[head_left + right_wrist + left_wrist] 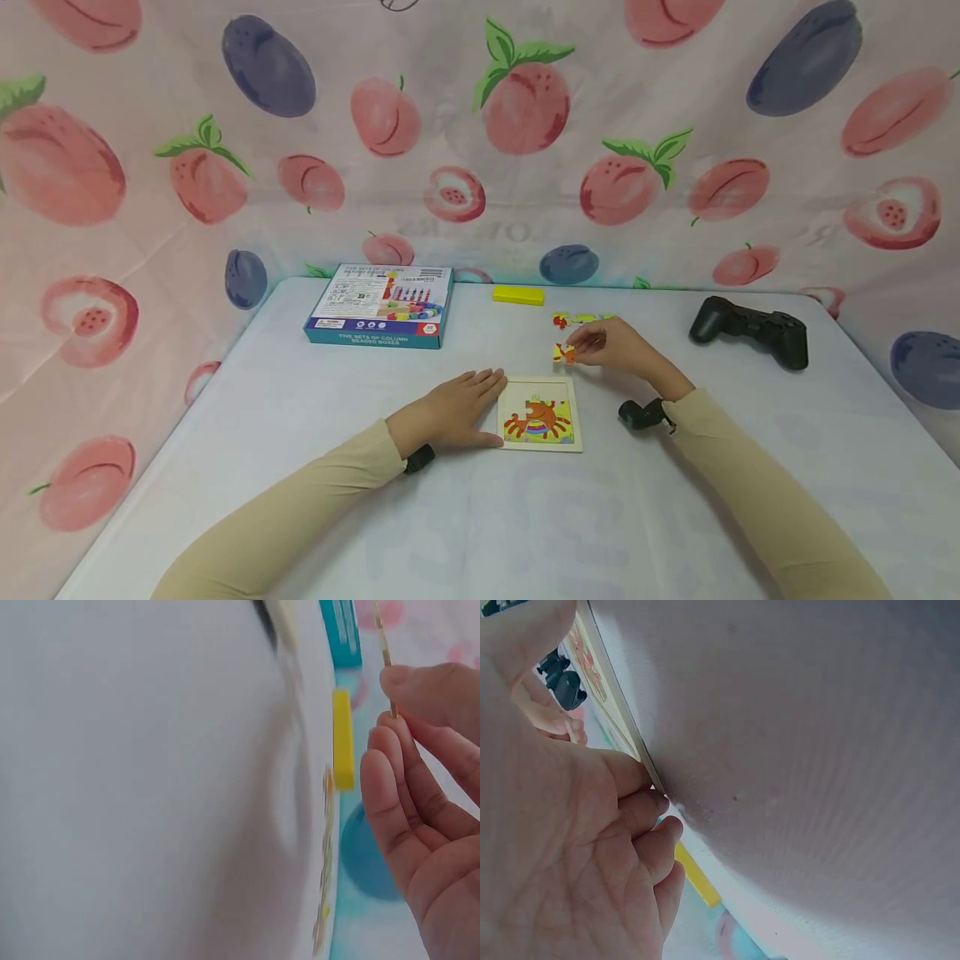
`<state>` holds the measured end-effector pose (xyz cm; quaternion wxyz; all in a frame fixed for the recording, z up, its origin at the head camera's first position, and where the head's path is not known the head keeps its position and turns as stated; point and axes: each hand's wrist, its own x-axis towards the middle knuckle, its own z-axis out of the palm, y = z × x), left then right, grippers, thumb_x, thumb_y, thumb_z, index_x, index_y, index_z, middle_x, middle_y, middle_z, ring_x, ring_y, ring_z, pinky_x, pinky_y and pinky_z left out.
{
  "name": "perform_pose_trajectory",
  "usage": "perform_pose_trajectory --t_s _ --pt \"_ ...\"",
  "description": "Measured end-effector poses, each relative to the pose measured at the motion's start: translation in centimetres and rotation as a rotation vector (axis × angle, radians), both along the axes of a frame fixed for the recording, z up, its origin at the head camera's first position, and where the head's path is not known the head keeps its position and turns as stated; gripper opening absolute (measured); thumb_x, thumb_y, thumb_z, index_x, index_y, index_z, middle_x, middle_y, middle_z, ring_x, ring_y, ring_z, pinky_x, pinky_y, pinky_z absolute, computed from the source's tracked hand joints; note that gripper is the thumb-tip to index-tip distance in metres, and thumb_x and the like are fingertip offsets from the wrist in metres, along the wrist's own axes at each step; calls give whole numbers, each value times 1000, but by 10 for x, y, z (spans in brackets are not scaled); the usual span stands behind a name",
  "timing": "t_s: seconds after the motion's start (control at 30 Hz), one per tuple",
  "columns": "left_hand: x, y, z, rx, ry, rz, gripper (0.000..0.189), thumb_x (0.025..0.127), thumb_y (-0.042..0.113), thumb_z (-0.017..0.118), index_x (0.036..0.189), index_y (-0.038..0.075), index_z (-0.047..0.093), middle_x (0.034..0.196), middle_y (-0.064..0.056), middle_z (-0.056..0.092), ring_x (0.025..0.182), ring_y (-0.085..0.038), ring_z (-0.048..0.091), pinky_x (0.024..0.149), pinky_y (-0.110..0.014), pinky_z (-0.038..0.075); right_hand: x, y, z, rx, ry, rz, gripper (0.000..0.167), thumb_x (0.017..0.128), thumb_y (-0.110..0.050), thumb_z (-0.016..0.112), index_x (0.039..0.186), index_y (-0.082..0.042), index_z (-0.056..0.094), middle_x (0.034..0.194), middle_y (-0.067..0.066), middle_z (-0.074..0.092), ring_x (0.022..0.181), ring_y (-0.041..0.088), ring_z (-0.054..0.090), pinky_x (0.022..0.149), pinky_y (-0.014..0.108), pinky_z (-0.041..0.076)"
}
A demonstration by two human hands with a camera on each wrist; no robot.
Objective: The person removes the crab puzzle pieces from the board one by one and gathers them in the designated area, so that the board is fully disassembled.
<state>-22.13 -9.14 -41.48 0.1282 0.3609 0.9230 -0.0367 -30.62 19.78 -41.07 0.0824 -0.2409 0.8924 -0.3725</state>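
A square wooden puzzle board (577, 417) lies on the table, partly filled with an orange crab picture that has a gap at its upper left. My left hand (453, 410) rests at the board's left side, fingers extended and thumb near the lower left corner. In the left wrist view, the fingertips (649, 802) touch the board's edge. Just past the board's top right corner, my right hand (618, 348) holds a small orange and yellow puzzle piece (564, 354) above the table. The right wrist view shows that thin piece (386, 658) edge-on, pinched between thumb and fingers.
More puzzle pieces (561, 320) lie behind my right hand, partly hidden by it. A yellow block (518, 295) sits near the back edge. To the left is a boxed bead set (375, 307); a black game controller (750, 332) lies at right. Fruit-patterned cloth hangs behind.
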Motion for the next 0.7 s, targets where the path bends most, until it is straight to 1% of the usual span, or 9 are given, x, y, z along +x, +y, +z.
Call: perform_pose_trajectory --t_s 0.13,0.23,0.33,0.47,0.7 --pt "0 -1 1 -2 2 0 91 86 65 47 151 10 17 158 -6 17 147 -22 17 120 -37 17 -16 6 -4 17 11 -62 23 77 -6 75 99 -1 71 92 13 71 76 12 61 68 18 52" --pt "1 -1 1 -2 1 -1 91 86 65 47 151 10 17 158 -6 17 147 -22 17 120 -37 17 -27 6 -6 32 0 -76 23 77 -6 75 100 0 71 92 14 71 76 13 61 68 19 51" --pt "0 -1 1 0 -6 -3 91 86 65 47 151 10 16 159 -6 17 147 -22 16 120 -37 17 -36 3 -8 46 -32 -88 23 77 -6 75 99 0 71 90 13 70 76 14 60 68 20 52" --pt "0 0 0 4 -14 -2 91 86 65 47 151 10 16 159 -5 16 147 -21 15 121 -37 16 -42 -2 -8 75 -65 -102 21 78 -6 74 97 0 70 88 13 70 75 15 60 69 23 53" --pt "1 1 1 1 -12 -4 91 86 65 47 151 10 16 159 -6 15 147 -21 15 121 -37 16 -46 -5 -9 104 -64 -130 17 78 -3 73 94 1 69 87 14 69 74 14 60 63 21 52"
